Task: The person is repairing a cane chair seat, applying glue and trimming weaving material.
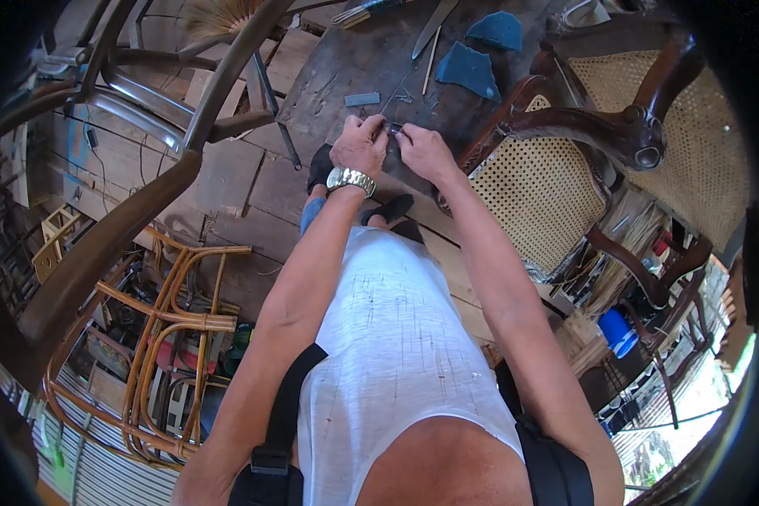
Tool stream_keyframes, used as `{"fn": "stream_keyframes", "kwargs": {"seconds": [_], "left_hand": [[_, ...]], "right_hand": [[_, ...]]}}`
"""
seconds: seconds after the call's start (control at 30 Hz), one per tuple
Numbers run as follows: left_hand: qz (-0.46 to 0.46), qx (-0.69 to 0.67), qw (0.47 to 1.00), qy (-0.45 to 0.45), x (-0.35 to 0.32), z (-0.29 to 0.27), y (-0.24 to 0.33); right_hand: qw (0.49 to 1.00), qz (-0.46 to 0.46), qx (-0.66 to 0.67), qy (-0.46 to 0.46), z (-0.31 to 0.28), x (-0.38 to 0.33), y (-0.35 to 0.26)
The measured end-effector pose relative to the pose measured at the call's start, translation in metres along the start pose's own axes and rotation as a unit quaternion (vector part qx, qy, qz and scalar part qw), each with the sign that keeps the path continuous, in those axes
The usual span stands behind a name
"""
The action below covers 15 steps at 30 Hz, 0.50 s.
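My left hand [361,145], with a metal watch on its wrist, is closed at the near edge of the dark wooden table [320,93]. Its fingers hide what they grip. Close beside it, my right hand [426,152] pinches a small dark piece [395,127] between thumb and finger. From near the left fingertips a thin dark line runs up the tabletop; I cannot tell whether it is held. Just beyond the hands lie a small grey bar [363,99] and a thin stick [432,61]. Two torn blue sheets, apparently sandpaper [468,71], rest farther right.
A knife [434,29] and several brushes [367,11] lie toward the table's far side. Dark wooden chairs with woven cane panels [538,190] crowd the right. Chair frames [156,110] and a rattan frame [173,337] stand left. A blue container [618,332] sits lower right.
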State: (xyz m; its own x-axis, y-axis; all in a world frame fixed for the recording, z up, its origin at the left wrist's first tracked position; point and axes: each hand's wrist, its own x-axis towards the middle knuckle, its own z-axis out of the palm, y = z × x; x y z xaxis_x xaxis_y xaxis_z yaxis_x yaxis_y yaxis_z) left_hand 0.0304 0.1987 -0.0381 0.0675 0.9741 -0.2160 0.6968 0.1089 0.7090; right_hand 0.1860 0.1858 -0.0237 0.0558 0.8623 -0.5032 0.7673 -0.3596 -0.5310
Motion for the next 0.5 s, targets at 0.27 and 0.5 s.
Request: {"fn": "stream_keyframes", "kwargs": {"seconds": [0.27, 0.5], "left_hand": [[0.041, 0.025, 0.999, 0.025, -0.0026, 0.0020, -0.0025], [0.046, 0.012, 0.999, 0.017, -0.0023, 0.0038, -0.0051]], "right_hand": [[1.000, -0.010, -0.001, -0.010, -0.0025, -0.0009, -0.0001], [1.000, 0.001, -0.009, -0.021, -0.0065, -0.0002, -0.0042]]}}
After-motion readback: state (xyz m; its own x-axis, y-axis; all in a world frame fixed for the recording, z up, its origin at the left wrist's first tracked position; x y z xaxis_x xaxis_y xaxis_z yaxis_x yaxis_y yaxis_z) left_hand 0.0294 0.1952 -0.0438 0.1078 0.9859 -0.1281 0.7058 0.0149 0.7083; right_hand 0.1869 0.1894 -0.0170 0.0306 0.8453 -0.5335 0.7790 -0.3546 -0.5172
